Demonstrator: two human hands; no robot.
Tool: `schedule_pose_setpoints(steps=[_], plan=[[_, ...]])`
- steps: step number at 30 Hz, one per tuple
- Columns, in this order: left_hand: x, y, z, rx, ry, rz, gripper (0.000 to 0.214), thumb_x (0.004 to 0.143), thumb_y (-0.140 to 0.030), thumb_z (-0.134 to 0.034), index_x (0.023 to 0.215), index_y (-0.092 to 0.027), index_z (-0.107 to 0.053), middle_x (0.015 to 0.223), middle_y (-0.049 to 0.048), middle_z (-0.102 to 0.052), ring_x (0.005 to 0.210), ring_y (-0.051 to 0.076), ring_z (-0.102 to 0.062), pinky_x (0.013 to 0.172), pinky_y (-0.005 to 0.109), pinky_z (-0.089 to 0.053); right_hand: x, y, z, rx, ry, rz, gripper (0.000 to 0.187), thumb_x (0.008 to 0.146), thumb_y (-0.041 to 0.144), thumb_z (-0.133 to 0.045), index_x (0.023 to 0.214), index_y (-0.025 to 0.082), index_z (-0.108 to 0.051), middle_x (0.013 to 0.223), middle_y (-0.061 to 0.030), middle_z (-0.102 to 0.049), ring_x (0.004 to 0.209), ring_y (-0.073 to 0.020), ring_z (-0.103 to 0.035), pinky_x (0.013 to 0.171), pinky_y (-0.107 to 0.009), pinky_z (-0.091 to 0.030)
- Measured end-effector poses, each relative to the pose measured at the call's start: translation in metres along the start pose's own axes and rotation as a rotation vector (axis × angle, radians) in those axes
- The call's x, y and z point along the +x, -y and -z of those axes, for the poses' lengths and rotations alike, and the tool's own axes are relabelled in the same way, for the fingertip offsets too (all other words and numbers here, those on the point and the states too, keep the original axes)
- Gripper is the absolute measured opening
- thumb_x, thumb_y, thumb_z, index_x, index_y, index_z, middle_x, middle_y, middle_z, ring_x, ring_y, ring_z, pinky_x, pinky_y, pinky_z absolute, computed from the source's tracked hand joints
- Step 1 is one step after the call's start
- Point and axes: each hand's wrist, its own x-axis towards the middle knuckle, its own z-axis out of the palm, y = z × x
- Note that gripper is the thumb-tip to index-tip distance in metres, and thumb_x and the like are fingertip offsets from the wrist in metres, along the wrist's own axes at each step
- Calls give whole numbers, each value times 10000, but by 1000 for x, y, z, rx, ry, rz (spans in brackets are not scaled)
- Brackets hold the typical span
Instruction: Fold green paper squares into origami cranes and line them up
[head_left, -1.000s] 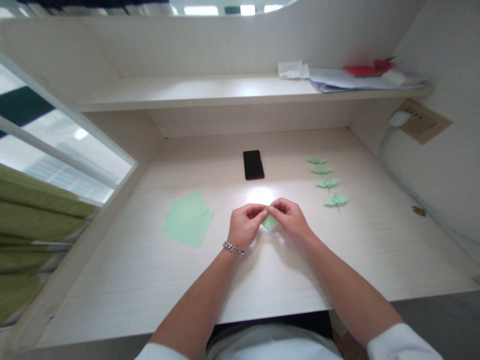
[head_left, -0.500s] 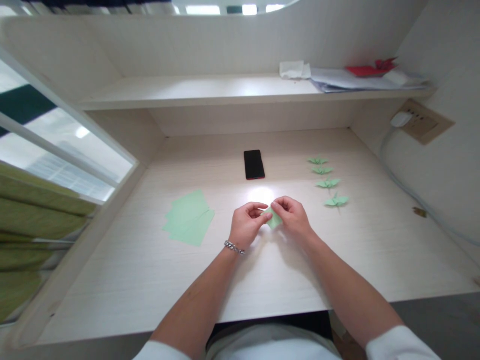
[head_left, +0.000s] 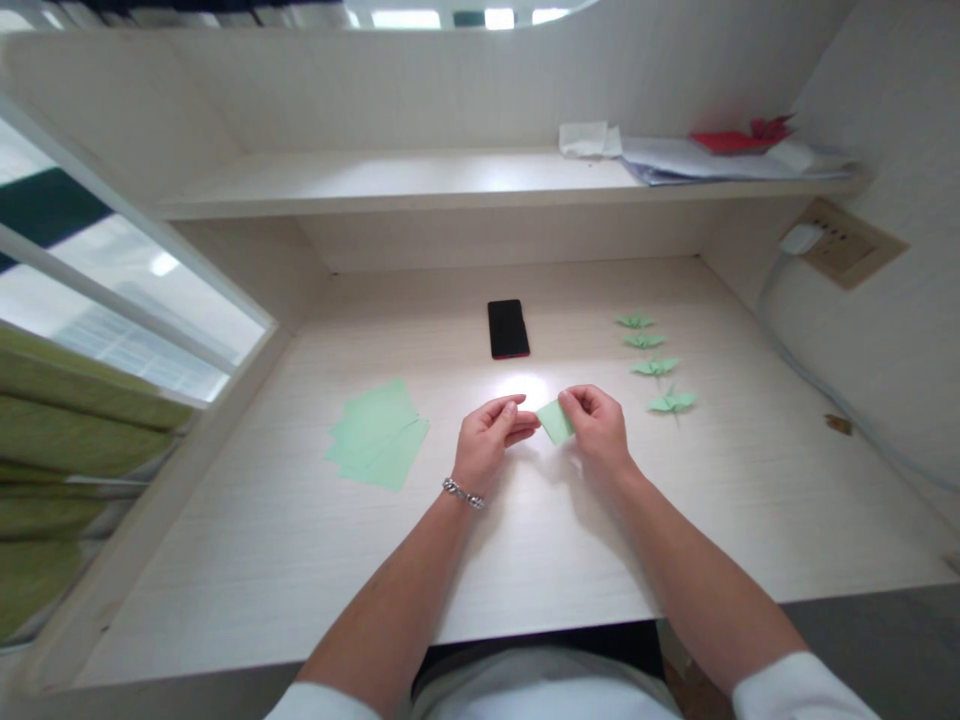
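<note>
The right hand (head_left: 600, 430) pinches a small folded green paper (head_left: 556, 421) between thumb and fingers. It holds the paper by its right edge, a little above the table (head_left: 525, 560), so the flat side faces up and is easy to see.

The left hand (head_left: 487, 445) holds nothing. Its fingers are loosely curled and half open, with the tips just beside the paper's left corner. They do not seem to touch it. A silver bracelet (head_left: 463, 492) sits on that wrist.

A pile of flat green sheets (head_left: 379, 437) lies on the table to the left, near enough to reach. Four little paper birds (head_left: 656, 366) stand in a row to the right, away from the hands, where they likely will not get bumped. A black phone (head_left: 508, 328) lies face up behind the hands. Up on the shelf (head_left: 390, 185) are some white papers and a red paper (head_left: 731, 138).
</note>
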Motion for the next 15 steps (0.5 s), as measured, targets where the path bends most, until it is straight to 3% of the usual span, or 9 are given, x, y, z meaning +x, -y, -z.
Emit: schedule_pose_setpoints(steps=[6,15], plan=[[-3,6,-9,238,76,-5,341,704,-450,-727,729,-114,-670,648,75,-683,604,159,-648,610,270,-537,-2,0,-1,15,28,-2,264,778,436,-627,762,172,-623,667,-13,-601,603,-152,-524,549,-267,-418],[-5,8,-15,289,-15,-60,285,692,-404,-736,692,-132,-648,585,37,-656,537,141,-616,546,243,-485,-5,5,-7,-25,-48,18,274,788,449,-612,767,176,-618,685,-22,-618,623,-161,-544,567,-276,-430]])
